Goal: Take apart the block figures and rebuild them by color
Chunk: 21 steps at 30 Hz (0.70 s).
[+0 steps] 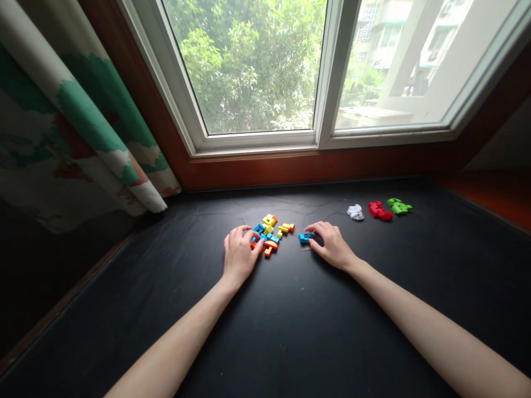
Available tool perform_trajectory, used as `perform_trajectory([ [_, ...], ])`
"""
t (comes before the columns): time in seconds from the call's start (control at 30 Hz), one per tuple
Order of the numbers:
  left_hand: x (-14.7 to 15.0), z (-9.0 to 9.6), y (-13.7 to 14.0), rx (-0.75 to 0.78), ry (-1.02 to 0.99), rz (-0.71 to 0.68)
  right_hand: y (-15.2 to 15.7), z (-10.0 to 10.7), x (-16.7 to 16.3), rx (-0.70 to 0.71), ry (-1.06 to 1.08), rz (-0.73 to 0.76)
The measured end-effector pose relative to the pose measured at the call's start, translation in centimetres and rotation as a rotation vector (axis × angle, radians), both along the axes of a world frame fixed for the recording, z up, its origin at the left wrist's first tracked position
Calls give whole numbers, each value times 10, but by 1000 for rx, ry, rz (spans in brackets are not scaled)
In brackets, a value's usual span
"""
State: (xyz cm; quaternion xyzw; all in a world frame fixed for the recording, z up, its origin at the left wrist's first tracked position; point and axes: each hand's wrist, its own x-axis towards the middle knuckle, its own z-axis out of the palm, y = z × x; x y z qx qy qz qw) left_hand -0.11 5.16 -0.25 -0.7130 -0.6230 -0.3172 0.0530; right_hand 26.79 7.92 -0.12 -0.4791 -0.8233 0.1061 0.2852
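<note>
A small pile of plastic building blocks, with yellow [269, 219], blue [272, 239] and orange-red [269, 251] pieces, lies on the black surface. My left hand [240, 251] curves over the pile's left side, thumb and forefinger closed about a small blue block [263, 237]; its fingers hide some of the pieces. To the right of the pile, my right hand [332, 246] has its thumb and fingers around another blue block [305, 238], which rests at or very near the surface. A yellow and orange piece [286, 228] lies between the two hands.
Farther right lie a white group [355, 212], a red group [379, 210] and a green group [399, 206] of blocks. The black tabletop [265, 331] runs up to a window frame [257, 148]. A patterned curtain [95, 121] hangs at the left.
</note>
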Motion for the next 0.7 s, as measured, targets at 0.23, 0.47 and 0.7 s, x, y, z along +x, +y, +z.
perform_trajectory([
  [0.23,2,7,-2,-54,-23,-8,2,-3,0,2,3,4],
  [0.47,4,6,-2,-101,16,30,2,-2,1,2,7,9],
  [0.7,2,1,-2,-75,93,-6,1,-2,0,8,1,4],
])
